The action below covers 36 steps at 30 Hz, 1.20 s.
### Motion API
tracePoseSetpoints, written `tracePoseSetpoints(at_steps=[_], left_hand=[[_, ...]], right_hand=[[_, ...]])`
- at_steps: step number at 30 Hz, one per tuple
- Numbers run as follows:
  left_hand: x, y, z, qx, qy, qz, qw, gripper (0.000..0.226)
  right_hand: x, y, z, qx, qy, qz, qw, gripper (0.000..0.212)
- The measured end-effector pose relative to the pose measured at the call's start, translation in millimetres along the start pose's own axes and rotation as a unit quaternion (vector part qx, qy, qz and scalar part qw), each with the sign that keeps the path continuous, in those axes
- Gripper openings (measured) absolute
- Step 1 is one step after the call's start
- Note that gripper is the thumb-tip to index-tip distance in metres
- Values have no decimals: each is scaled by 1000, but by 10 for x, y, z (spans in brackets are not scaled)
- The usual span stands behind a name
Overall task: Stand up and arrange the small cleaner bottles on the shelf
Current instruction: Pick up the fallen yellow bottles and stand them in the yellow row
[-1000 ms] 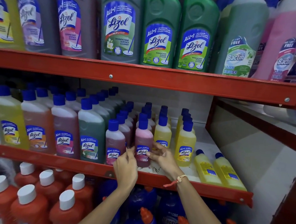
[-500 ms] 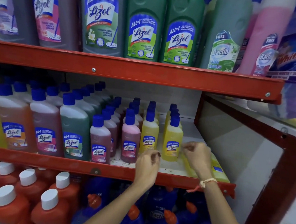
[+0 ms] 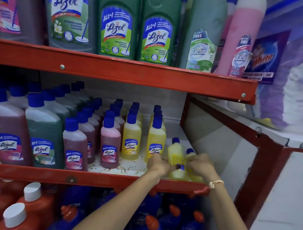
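Observation:
Small blue-capped cleaner bottles stand in rows on the middle red shelf (image 3: 106, 179): pink ones (image 3: 109, 144) and yellow ones (image 3: 131, 140). At the right end two small yellow bottles lie flat. My left hand (image 3: 157, 164) grips the nearer lying yellow bottle (image 3: 176, 152), whose cap points to the back. My right hand (image 3: 200, 166) closes on the second lying yellow bottle (image 3: 190, 152), mostly hidden under my fingers. A standing yellow bottle (image 3: 156, 142) is just left of my left hand.
Larger cleaner bottles (image 3: 43, 134) fill the left of the middle shelf. Big green bottles (image 3: 117, 24) stand on the upper shelf (image 3: 132, 72). Orange bottles (image 3: 31, 201) and blue bottles (image 3: 145, 220) sit below. The red frame side panel (image 3: 216, 146) closes the right.
Both hands moved right from the standing pink bottle to the two lying yellow bottles and closed on them. The view shifted right too.

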<state>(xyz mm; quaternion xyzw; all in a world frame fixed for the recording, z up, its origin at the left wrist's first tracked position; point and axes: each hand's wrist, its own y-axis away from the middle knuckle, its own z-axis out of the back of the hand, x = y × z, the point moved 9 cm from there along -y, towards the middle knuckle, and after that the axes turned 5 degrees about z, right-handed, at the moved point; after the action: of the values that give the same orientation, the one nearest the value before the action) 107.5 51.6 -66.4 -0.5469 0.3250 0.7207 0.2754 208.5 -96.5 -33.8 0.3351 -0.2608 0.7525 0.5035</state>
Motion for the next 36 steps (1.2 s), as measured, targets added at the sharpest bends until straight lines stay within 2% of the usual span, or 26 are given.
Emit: tracePoseSetpoints(at_steps=[3, 6, 9, 12, 15, 20, 24, 27, 30, 33, 36], left_hand=[[-167, 143, 86, -15, 23, -71, 997, 47], [-215, 227, 161, -8, 74, -115, 990, 41], [-160, 287, 289, -27, 92, -130, 987, 37], [-177, 359, 378, -42, 52, -162, 985, 40], [-218, 383, 380, -5, 28, -183, 983, 39], [-88, 258, 440, 58, 71, -153, 984, 30], [-41, 222, 415, 65, 94, -135, 984, 33], [-38, 209, 401, 68, 95, -132, 984, 34], [-25, 179, 409, 74, 79, -129, 986, 37], [-27, 147, 420, 60, 44, -147, 986, 39], [-21, 166, 423, 60, 37, -155, 985, 45]], right_hand=[[9, 156, 14, 35, -204, 2, 978, 19], [128, 284, 4, 60, -277, 41, 958, 21], [178, 303, -26, 33, -296, 76, 952, 21], [174, 299, -113, 20, -303, 97, 948, 25], [177, 325, -194, 25, -285, 126, 950, 38], [272, 412, -292, 45, -299, 157, 940, 54], [234, 439, -352, -23, -241, 126, 962, 79], [308, 501, -320, -85, -183, 135, 970, 74], [322, 504, -292, -103, -188, 137, 967, 59], [240, 461, -323, -67, -261, 131, 954, 44], [237, 423, -433, 1, -318, 140, 938, 40]])
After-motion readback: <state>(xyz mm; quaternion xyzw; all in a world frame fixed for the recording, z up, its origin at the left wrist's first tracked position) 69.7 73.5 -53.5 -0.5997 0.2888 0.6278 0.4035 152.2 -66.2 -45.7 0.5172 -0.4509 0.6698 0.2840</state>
